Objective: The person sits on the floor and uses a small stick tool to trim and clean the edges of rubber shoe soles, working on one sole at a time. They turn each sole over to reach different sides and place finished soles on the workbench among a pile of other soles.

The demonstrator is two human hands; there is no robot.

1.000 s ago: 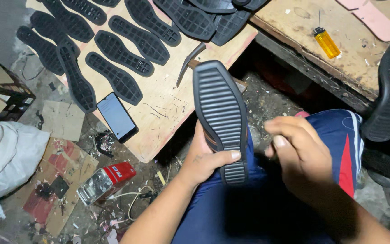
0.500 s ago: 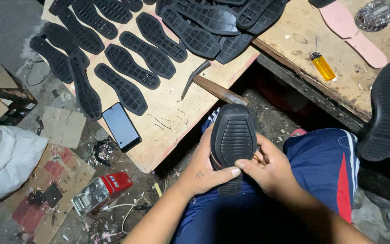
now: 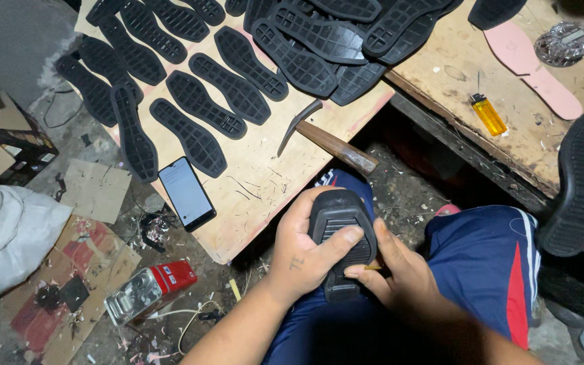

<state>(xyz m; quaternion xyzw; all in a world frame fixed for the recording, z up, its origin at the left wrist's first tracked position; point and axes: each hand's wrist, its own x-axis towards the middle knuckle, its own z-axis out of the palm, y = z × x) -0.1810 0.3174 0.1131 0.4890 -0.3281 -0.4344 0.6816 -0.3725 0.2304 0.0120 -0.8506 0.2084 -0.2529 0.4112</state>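
Fingers of the left hand wrap a black rubber shoe sole, thumb pressed across its ribbed tread, held above the lap. The right hand pinches a thin tool against the sole's edge (its tip is hidden). Just beyond, a hammer lies on the plywood board beside rows of black soles and a phone.

— Dim in here, isn't it? The light falls mostly on the plywood worktop, scratched and pale.

— A second, rougher wooden worktop stands beside it, with a dark gap between them.

— The concrete floor is gritty, littered with scraps and flattened cardboard.

— A grey wall at the far left.
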